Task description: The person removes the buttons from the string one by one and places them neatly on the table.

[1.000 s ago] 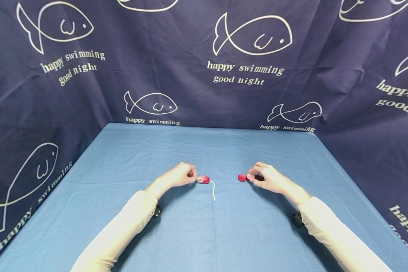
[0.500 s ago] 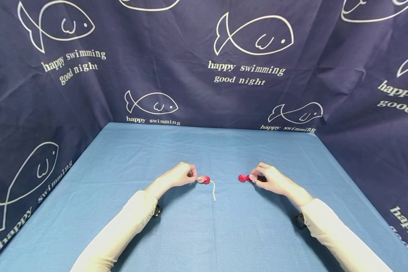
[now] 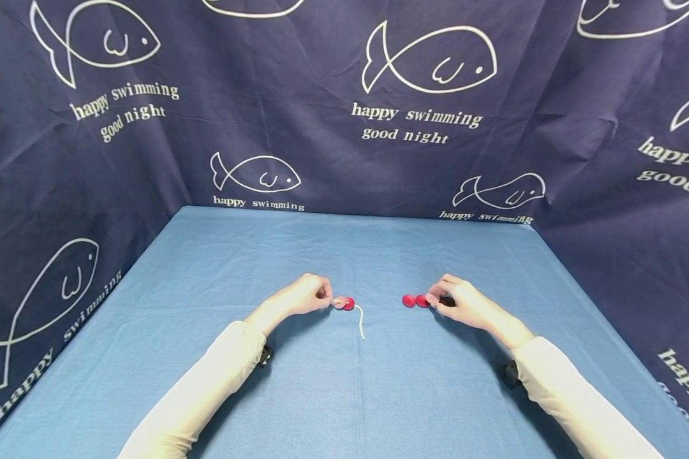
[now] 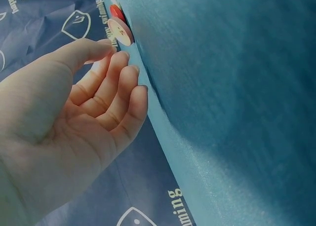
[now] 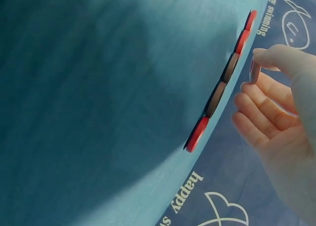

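My left hand (image 3: 310, 296) pinches a pale cord (image 3: 362, 324) between thumb and forefinger at its left end. Strung on the cord are a pink button (image 4: 121, 31) and a red button (image 3: 349, 303), which lie on the cloth just right of the fingertips. The cord's free end trails toward me. In my right hand (image 3: 458, 299), thumb and forefinger pinch a pink button (image 5: 255, 70), raised a little off the table. Below it, the right wrist view shows a row of loose buttons: red buttons (image 5: 198, 134) at both ends and brownish buttons (image 5: 216, 99) between. The hand partly hides this row in the head view.
A blue cloth (image 3: 298, 395) covers the table. Dark blue curtains (image 3: 333, 83) printed with white fish surround its back and sides. Dark wrist cameras (image 3: 511, 374) sit under the pale sleeves (image 3: 207, 395).
My right hand has shifted slightly right with the pink button, uncovering more of the second red button in the row. The left hand, cord and strung buttons have stayed in place.
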A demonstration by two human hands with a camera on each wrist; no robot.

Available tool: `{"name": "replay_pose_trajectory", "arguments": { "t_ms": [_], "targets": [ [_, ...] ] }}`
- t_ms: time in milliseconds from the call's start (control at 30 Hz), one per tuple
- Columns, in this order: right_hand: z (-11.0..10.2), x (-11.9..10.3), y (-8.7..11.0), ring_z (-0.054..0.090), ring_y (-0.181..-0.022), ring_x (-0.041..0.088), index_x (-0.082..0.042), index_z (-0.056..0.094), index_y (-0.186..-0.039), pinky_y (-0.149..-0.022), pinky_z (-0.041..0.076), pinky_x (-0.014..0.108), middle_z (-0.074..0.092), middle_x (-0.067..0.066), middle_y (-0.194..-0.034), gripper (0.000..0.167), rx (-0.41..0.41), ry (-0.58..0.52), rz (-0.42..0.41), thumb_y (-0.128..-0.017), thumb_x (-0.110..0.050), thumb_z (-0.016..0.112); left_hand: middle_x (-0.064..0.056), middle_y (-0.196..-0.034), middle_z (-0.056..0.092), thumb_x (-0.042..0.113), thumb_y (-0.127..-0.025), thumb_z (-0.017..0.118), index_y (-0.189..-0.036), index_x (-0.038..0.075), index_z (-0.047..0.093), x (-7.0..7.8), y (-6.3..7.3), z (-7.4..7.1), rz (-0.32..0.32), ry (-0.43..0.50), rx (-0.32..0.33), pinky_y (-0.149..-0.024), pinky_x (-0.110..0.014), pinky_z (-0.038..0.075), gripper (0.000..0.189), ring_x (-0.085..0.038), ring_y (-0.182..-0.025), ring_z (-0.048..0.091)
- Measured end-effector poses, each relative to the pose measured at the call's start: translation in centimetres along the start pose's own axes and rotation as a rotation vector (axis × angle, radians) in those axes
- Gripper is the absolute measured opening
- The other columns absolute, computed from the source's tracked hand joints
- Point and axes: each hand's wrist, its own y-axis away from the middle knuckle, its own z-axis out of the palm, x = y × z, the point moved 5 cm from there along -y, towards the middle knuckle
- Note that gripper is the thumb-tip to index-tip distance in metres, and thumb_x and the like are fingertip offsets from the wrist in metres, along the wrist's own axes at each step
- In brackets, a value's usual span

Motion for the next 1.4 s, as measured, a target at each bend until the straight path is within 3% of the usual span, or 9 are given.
{"name": "replay_pose_trajectory", "arguments": {
  "t_ms": [333,567,1000,1400],
  "targets": [
    [-0.1,0.3,0.4,0.058,-0.075,0.013,-0.007,0.067,-0.090,-0.070,0.048,0.031,0.059,0.001,-0.084,0.011,-0.014,0.010,0.016,-0.080,-0.009,0.070,0.000,-0.069,0.063,0.007,-0.084,0.061,-0.077,0.008,0.061,-0.1,0.1,0.1,-0.002,0.010,-0.002,-0.061,-0.020,0.046,0.007,-0.006,-0.063,0.055],
    [-0.4,0.4,0.6,0.058,-0.074,0.013,-0.006,0.067,-0.090,-0.070,0.048,0.031,0.059,0.000,-0.084,0.014,0.007,0.015,-0.017,-0.077,-0.006,0.071,0.004,-0.066,0.061,0.009,-0.084,0.059,-0.075,0.011,0.060,-0.2,0.1,0.0,0.065,0.055,0.008,-0.059,-0.021,0.045,0.009,-0.004,-0.061,0.054],
    [-0.7,1.0,1.2,0.057,-0.072,0.013,-0.006,0.068,-0.088,-0.066,0.047,0.028,0.059,0.001,-0.082,0.011,0.034,0.027,-0.006,-0.078,-0.008,0.072,0.001,-0.069,0.063,0.007,-0.084,0.061,-0.077,0.009,0.062,0.0,0.0,0.0,-0.007,-0.004,0.002,-0.061,-0.017,0.044,0.007,-0.003,-0.062,0.052],
    [-1.2,1.2,1.6,0.056,-0.072,0.014,-0.005,0.067,-0.089,-0.066,0.047,0.029,0.058,0.001,-0.083,0.012,0.028,0.041,-0.003,-0.078,-0.007,0.072,0.002,-0.068,0.064,0.006,-0.083,0.062,-0.076,0.009,0.062,0.2,0.1,-0.1,0.002,0.001,0.006,-0.060,-0.017,0.044,0.008,-0.002,-0.061,0.052]
  ]
}}
